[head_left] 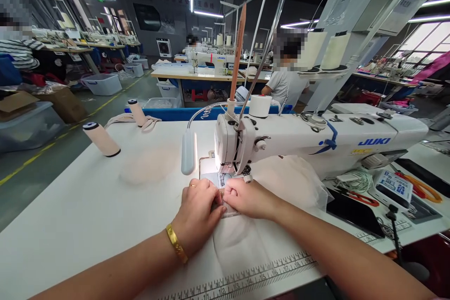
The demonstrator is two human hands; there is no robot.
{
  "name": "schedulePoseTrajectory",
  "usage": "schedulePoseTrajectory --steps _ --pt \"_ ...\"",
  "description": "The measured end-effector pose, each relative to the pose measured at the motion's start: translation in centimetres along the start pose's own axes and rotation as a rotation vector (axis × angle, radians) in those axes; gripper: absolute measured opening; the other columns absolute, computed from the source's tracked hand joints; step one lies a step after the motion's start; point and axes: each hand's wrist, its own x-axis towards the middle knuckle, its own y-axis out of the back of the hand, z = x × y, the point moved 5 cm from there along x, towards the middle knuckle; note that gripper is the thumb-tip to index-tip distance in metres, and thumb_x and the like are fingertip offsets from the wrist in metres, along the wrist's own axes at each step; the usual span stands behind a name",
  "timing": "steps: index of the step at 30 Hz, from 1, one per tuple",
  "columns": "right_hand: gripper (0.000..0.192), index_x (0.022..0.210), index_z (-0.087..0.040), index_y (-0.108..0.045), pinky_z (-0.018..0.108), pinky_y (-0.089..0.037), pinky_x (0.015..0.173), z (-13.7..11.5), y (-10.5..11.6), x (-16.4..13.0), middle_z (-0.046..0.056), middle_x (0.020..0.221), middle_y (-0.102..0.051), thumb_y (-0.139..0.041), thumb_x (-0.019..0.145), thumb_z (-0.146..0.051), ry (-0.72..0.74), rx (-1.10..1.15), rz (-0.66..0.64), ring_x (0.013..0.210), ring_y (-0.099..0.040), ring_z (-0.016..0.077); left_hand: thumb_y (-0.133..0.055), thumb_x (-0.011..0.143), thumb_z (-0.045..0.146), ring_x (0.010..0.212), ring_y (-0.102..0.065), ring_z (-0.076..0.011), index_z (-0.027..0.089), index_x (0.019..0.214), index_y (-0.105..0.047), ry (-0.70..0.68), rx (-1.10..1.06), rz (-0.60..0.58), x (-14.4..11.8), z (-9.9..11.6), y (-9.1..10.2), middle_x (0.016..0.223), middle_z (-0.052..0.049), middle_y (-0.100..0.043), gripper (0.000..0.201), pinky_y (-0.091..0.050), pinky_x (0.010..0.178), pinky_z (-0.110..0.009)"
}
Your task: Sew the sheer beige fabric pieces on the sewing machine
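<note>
A printed black ruler scale [246,276] ran along the near edge of the white desk [70,215], closest to the camera. Just beyond it, in front of the white JUKI sewing machine [316,138], lay a pale pink piece of fabric [239,239] — both hands pressed on its far end at the foot of the machine's needle. The left hand [197,213], with a gold bangle at the wrist, pinched the cloth with curled fingers; the right hand [246,197] gripped it likewise, fingertips touching the left's. Left of the machine stood two pale thread cones [101,139] — well apart from the hands.
</note>
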Motion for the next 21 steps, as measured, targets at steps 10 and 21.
schedulePoseTrajectory --steps 10,21 --pt "0.013 0.084 -0.022 -0.057 0.029 -0.027 0.059 -0.1 0.4 -1.1 -0.002 0.073 -0.060 -0.061 0.097 -0.022 0.074 -0.311 0.194 0.064 -0.048 0.0160 -0.052 0.102 0.011 0.079 -0.053 -0.0200 0.021 0.081 -0.067 -0.478 0.052 0.196 -1.2 0.8 0.7 0.081 0.000 -0.069 0.028 -0.037 0.082 -0.038" --pt "0.024 0.106 -0.021 -0.065 0.035 -0.043 0.075 0.4 -2.1 -2.8 0.007 0.097 -0.071 -0.047 0.099 -0.006 0.594 -0.445 0.428 0.094 -0.063 0.0246 -0.047 0.104 0.017 0.084 -0.056 -0.0224 0.022 0.088 -0.073 -0.400 0.125 0.153 -0.6 0.7 0.8 0.091 -0.003 -0.072 0.030 -0.039 0.081 -0.041"
